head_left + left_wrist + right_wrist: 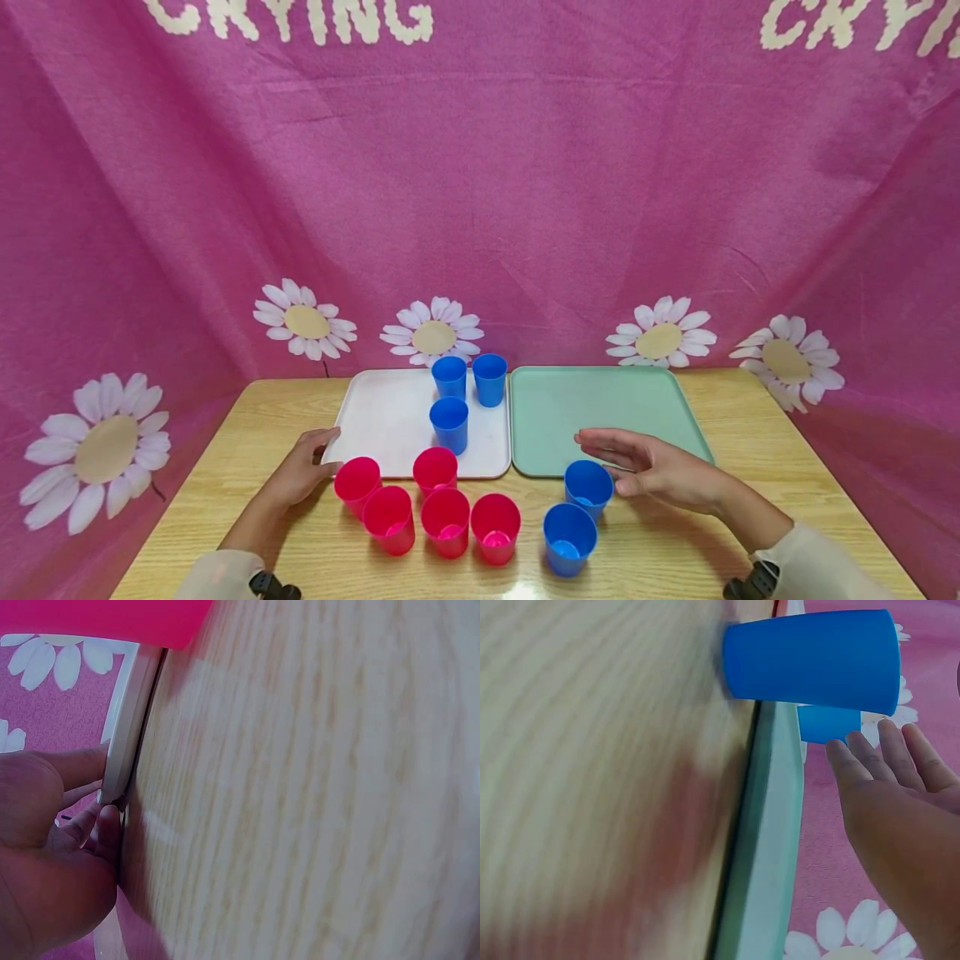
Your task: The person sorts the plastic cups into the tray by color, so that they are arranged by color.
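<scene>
- Table point(750, 533): it carried the white tray point(382, 417) and the green tray point(645, 400).
- Blue cup point(588, 490): it looked light, stiff and smooth; you would take it round the wall.
- Your right hand point(660, 471): released, fingers straight, it hovered just beside that cup.
- Your left hand point(303, 471): relaxed, it touched the white tray's corner near a red cup point(357, 485).

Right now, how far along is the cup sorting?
Three blue plastic cups stand on the white tray. The open right hand hovers by another blue cup; the left hand touches the white tray's corner. Five red cups remain on the table; the green tray holds nothing.
</scene>
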The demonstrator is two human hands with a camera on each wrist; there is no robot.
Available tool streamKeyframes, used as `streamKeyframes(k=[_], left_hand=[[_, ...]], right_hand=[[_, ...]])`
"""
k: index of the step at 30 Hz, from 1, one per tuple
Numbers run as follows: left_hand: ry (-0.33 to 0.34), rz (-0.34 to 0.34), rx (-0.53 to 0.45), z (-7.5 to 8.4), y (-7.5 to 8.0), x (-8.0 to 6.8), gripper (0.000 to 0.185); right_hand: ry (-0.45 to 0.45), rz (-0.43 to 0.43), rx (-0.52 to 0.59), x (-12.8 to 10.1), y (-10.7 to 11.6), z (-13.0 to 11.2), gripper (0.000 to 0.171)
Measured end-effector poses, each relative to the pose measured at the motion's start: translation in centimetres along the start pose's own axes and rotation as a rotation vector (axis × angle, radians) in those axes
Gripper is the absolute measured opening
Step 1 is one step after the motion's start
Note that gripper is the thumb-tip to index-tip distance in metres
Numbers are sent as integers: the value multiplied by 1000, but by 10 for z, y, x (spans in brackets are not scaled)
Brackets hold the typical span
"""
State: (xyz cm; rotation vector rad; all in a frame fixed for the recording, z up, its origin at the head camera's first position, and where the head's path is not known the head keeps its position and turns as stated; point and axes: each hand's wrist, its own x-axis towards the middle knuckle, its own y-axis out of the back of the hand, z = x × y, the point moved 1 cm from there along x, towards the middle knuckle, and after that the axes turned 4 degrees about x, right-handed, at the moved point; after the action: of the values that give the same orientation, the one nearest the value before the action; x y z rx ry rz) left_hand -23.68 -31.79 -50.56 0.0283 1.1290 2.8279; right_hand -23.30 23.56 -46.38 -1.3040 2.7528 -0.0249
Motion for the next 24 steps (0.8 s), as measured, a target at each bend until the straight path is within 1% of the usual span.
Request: streamKeyframes(k=[10, 15, 24], left_hand=[[17, -5, -30, -1, -1, 0, 66], [11, -2, -20, -1, 0, 0, 65], [3, 5, -24, -1, -1, 1, 64]], right_hand=[[-31, 2, -30, -3, -7, 13, 68], [-52, 15, -52, -3, -10, 15, 69], [-76, 49, -49, -3, -14, 16, 70]])
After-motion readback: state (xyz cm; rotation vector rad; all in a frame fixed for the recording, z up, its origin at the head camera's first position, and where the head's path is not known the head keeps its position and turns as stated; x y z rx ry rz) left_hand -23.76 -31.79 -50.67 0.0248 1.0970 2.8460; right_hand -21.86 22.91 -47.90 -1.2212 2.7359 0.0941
